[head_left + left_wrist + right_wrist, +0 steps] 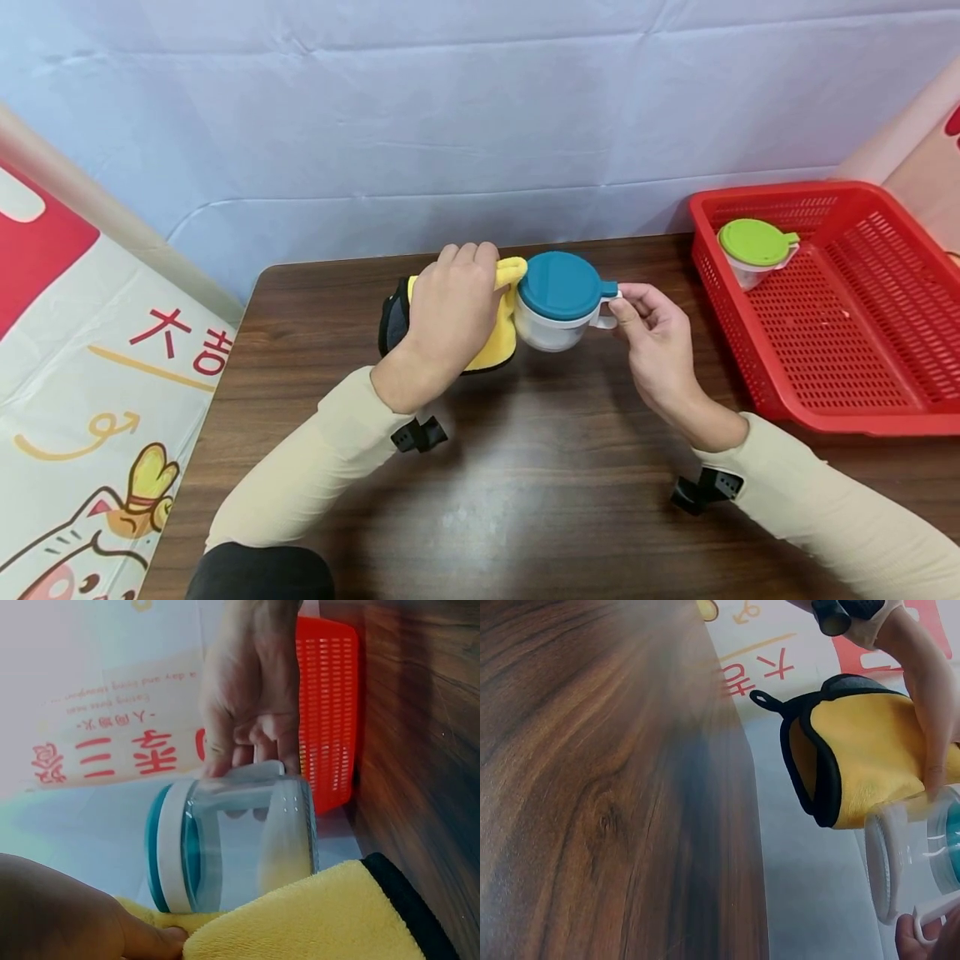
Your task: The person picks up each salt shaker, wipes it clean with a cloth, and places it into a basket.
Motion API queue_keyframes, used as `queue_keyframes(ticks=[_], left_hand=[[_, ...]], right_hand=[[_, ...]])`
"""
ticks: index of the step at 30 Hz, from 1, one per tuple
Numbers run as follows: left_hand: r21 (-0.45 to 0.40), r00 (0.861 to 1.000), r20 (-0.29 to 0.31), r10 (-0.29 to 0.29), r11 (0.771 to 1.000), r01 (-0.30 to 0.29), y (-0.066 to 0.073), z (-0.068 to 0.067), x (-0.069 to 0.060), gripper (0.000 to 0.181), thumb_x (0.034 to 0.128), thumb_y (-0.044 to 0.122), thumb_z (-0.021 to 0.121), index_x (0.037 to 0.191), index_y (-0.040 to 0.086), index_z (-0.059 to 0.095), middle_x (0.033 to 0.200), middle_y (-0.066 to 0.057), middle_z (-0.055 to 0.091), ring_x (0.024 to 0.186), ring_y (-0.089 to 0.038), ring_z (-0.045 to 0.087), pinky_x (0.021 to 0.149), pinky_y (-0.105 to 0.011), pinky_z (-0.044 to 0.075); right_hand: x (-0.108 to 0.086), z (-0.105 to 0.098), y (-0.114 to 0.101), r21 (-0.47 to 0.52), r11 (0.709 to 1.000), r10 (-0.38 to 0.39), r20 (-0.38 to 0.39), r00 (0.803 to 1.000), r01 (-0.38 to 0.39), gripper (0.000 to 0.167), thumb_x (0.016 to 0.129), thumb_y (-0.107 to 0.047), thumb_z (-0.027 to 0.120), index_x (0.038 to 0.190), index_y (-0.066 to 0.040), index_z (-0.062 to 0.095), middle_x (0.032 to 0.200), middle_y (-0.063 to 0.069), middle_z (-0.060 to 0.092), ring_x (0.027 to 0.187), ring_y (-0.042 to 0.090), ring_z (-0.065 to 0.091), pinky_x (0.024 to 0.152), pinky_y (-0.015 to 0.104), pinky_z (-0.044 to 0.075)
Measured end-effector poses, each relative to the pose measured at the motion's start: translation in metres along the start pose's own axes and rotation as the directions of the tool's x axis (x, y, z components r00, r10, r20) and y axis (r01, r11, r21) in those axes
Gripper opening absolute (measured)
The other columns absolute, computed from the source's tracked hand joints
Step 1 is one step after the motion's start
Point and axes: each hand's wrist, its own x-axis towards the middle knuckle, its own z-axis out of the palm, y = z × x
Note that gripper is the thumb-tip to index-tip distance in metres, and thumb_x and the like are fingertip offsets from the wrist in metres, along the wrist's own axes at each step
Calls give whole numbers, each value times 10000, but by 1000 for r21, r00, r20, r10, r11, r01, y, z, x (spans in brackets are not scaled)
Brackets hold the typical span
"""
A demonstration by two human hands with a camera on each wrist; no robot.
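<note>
My left hand [453, 304] grips a folded yellow cloth [502, 337] with black edging and a grey side. The cloth presses against the left side of a clear jar [551, 333], which has a teal lid [558, 285] and a white handle. On the other side, my right hand [660, 342] pinches that handle between thumb and fingers. In the left wrist view the jar [240, 840] looks see-through, with the lid on. The right wrist view shows the cloth [870, 750] touching the jar's wall; part of the right hand is cut off there.
A red plastic basket [862, 350] stands on the right of the brown wooden table [525, 500]. Inside its far left corner sits a similar jar with a green lid [753, 242]. A pale sheet [450, 125] hangs behind the table, and a printed cloth [97, 400] lies at the left.
</note>
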Motion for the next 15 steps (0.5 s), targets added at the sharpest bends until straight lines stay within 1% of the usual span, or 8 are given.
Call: queue_keyframes(ticks=[6,15], left_hand=[[-9,1000,18,-12,1000,13,-4,3,2,252,901,182,802,1009,-8,677,875,-132,699,723,-244,602,654,-343,579],[-18,997,71,-42,999,43,-9,1,3,245,920,210,782,1001,5,675,883,-125,699,736,-245,609,656,-353,584]], right_hand=[[-1,3,-1,9,1000,23,4,1000,-23,158,995,20,606,1038,-94,707,934,-41,729,814,92,660,689,193,530],[-1,5,0,18,999,33,6,999,-33,145,1000,7,606,1049,-89,703,936,-38,731,817,89,665,701,205,541]])
